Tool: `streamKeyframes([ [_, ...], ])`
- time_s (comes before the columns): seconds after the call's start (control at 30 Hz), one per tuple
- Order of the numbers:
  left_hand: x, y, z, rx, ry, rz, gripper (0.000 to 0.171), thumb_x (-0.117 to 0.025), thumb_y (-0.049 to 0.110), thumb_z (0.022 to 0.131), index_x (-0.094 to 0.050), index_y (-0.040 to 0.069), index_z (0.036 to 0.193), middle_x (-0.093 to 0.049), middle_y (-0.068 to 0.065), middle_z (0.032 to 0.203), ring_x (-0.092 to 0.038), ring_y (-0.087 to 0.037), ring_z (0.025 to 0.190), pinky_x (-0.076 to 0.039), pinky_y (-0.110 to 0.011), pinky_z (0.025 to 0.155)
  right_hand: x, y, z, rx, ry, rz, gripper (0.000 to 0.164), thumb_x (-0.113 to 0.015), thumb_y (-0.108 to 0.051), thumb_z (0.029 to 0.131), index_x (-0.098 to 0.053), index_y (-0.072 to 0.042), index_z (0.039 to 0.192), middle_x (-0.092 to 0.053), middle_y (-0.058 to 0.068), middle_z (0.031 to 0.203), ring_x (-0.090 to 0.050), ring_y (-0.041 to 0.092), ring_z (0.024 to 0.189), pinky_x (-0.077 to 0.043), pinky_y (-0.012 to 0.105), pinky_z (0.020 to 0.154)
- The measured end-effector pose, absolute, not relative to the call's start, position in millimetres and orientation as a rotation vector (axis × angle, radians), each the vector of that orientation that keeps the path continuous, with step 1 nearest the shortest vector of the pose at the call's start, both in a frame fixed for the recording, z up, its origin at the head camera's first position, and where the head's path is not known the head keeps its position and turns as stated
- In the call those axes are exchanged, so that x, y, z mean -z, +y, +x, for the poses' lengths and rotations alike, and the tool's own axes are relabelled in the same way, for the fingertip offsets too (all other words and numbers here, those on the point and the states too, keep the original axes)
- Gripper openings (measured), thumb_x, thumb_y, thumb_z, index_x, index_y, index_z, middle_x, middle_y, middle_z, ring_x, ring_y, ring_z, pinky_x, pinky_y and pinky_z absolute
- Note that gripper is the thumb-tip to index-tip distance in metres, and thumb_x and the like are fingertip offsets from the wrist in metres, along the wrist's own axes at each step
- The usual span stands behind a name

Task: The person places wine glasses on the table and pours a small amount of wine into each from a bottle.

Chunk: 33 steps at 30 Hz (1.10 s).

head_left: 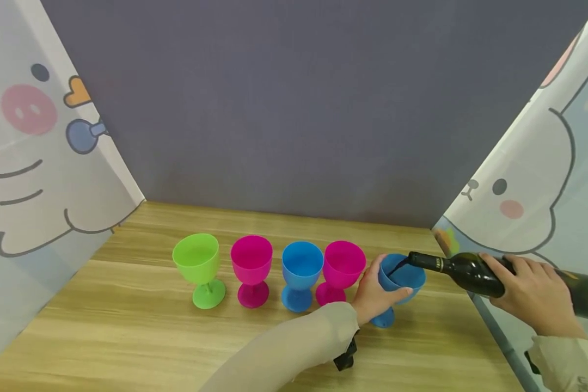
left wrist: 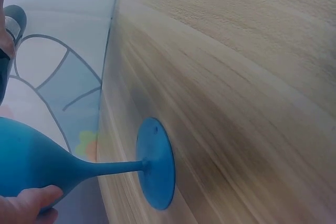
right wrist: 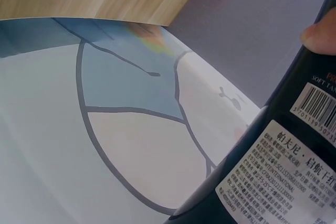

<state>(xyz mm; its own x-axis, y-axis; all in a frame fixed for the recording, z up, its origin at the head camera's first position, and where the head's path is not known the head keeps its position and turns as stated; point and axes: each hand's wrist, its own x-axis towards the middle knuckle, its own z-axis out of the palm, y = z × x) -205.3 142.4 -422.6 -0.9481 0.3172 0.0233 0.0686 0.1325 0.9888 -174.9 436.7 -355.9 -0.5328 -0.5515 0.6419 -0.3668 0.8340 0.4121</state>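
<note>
My left hand (head_left: 374,294) grips the bowl of a blue plastic goblet (head_left: 414,279), the rightmost in the row. The left wrist view shows its stem and round foot (left wrist: 156,163) at the tabletop; whether the foot touches the wood I cannot tell. A dark glass wine bottle (head_left: 475,275) is held by my right hand (head_left: 536,299), tipped with its mouth over the goblet's rim. Dark liquid (head_left: 398,265) runs from the mouth into the bowl. Up close in the right wrist view are the bottle's white printed label (right wrist: 281,177) and barcode.
Left of the held goblet stand a pink goblet (head_left: 344,265), a blue goblet (head_left: 302,267), another pink goblet (head_left: 251,261) and a green goblet (head_left: 198,261), all upright on the wooden table (head_left: 127,326). A grey panel (head_left: 284,109) rises behind; cartoon-printed sheets (head_left: 519,179) flank the table.
</note>
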Motion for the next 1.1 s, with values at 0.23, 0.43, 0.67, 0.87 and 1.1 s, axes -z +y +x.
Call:
streamKeyframes([
  [0.23, 423.9, 140.9, -205.0, -1.916, 2.194, 0.369, 0.073, -0.077, 0.036, 0.079, -0.037, 0.04, 0.141, -0.045, 0.011, 0.135, -0.046, -0.016, 0.121, -0.045, -0.044, 0.094, 358.4, 435.8, -176.5, 0.277, -2.184, 0.67, 0.071, -0.016, -0.051, 0.086, -0.058, -0.005, 0.119, -0.053, 0.032, 0.081, -0.052, 0.052, 0.065, -0.041, 0.062, 0.061],
  [0.43, 422.0, 141.7, -205.0, -1.921, 2.185, 0.356, 0.074, -0.077, 0.035, 0.079, -0.038, 0.041, 0.14, -0.045, 0.012, 0.135, -0.046, -0.015, 0.121, -0.045, -0.044, 0.095, 356.3, 439.4, -175.3, 0.279, -2.208, 0.686, 0.071, -0.018, -0.054, 0.086, -0.056, -0.007, 0.121, -0.054, 0.032, 0.084, -0.053, 0.052, 0.067, -0.041, 0.062, 0.062],
  [0.67, 421.8, 143.4, -204.8, -1.917, 2.198, 0.36, 0.074, -0.077, 0.035, 0.079, -0.037, 0.041, 0.141, -0.044, 0.012, 0.137, -0.044, -0.015, 0.123, -0.044, -0.045, 0.096, 356.3, 440.4, -173.7, 0.277, -2.22, 0.674, 0.072, -0.016, -0.055, 0.086, -0.056, -0.007, 0.121, -0.053, 0.032, 0.084, -0.053, 0.051, 0.067, -0.041, 0.062, 0.063],
  [0.87, 422.7, 144.1, -204.9, -1.91, 2.213, 0.37, 0.074, -0.077, 0.036, 0.079, -0.037, 0.041, 0.141, -0.045, 0.01, 0.136, -0.045, -0.015, 0.122, -0.044, -0.044, 0.095, 358.8, 438.1, -173.0, 0.268, -2.216, 0.655, 0.073, -0.015, -0.055, 0.084, -0.057, -0.007, 0.119, -0.054, 0.033, 0.082, -0.053, 0.051, 0.064, -0.041, 0.062, 0.06],
  [1.1, 423.2, 143.9, -205.1, -1.894, 2.223, 0.373, 0.075, -0.077, 0.036, 0.079, -0.036, 0.041, 0.141, -0.046, 0.01, 0.134, -0.045, -0.015, 0.12, -0.045, -0.044, 0.094, 362.2, 435.2, -171.3, 0.247, -2.201, 0.654, 0.071, -0.017, -0.051, 0.084, -0.059, -0.005, 0.118, -0.054, 0.034, 0.082, -0.054, 0.052, 0.063, -0.042, 0.062, 0.058],
])
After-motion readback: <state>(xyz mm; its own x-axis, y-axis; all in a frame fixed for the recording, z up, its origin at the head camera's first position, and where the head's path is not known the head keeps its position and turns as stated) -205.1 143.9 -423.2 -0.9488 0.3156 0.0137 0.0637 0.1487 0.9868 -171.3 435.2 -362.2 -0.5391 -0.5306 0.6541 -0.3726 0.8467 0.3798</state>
